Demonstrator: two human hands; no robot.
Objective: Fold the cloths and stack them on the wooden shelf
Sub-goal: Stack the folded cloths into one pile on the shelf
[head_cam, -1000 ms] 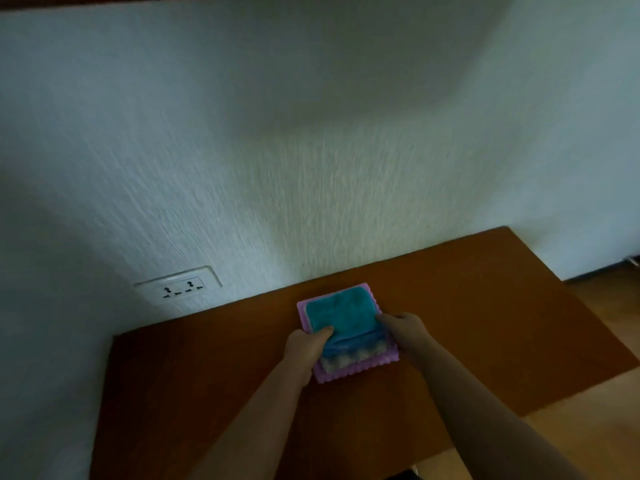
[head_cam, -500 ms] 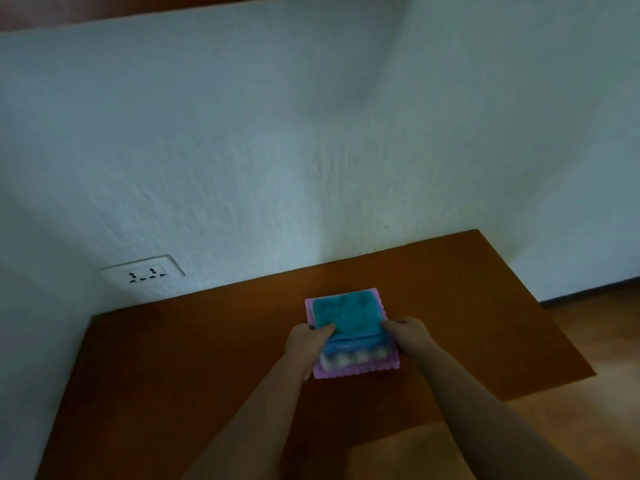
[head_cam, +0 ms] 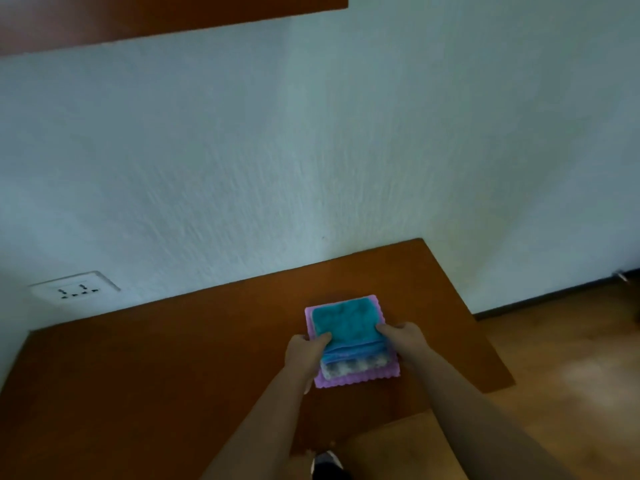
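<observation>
Head camera looked down on a brown wooden shelf (head_cam: 173, 358) set against a white textured wall (head_cam: 311, 150). A stack of folded cloths (head_cam: 349, 344) rested on the shelf, toward 5 o'clock from the middle of the view. A fluffy teal cloth (head_cam: 343, 323) lay on top. Below it came a blue cloth (head_cam: 356, 351), then a white-and-grey patterned cloth (head_cam: 353, 367), and a lilac scalloped-edge cloth (head_cam: 360, 380) at the bottom. The left hand (head_cam: 304, 355) grasped the stack at its 8 o'clock side, thumb on the teal cloth. The right hand (head_cam: 403, 341) grasped it at 3 o'clock, thumb likewise on top. A white wall socket (head_cam: 74, 289) sat at 9 o'clock from the stack. A second brown wooden board (head_cam: 156, 15) ran across at 11 o'clock, and light wooden floor (head_cam: 571, 358) showed at 3 o'clock.
</observation>
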